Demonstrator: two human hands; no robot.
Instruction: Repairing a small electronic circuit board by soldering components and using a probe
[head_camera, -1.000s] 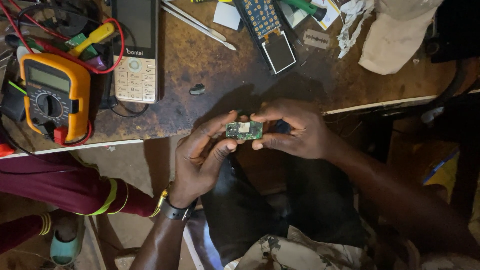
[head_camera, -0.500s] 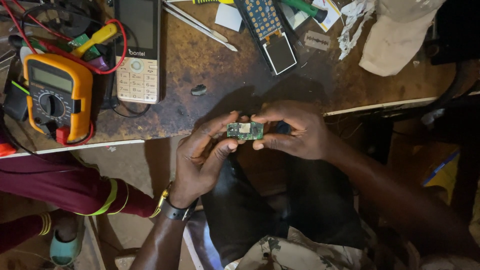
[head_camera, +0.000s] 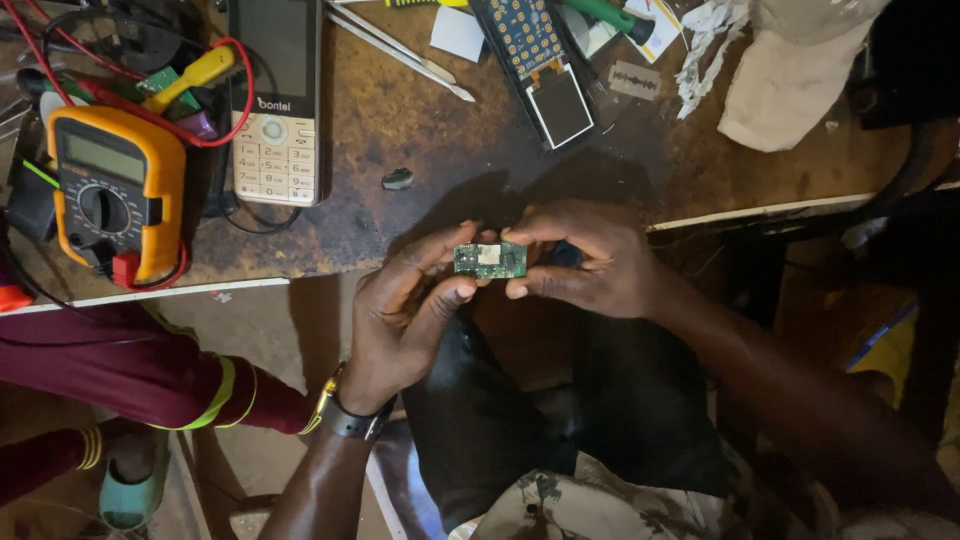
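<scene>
A small green circuit board (head_camera: 490, 260) with a pale square part on it is held between both my hands, just off the front edge of the worn brown workbench (head_camera: 400, 170). My left hand (head_camera: 405, 315) pinches its left end with thumb and forefinger. My right hand (head_camera: 590, 260) grips its right end, fingers curled around it. A watch sits on my left wrist.
On the bench lie an orange multimeter (head_camera: 115, 190) with red leads, a keypad phone (head_camera: 275, 100), an opened phone with screen and keypad board (head_camera: 540, 65), metal tweezers (head_camera: 400, 50), a razor blade (head_camera: 635, 80), a white cloth (head_camera: 790, 70). Another person's maroon-clad leg (head_camera: 130, 375) is at the left.
</scene>
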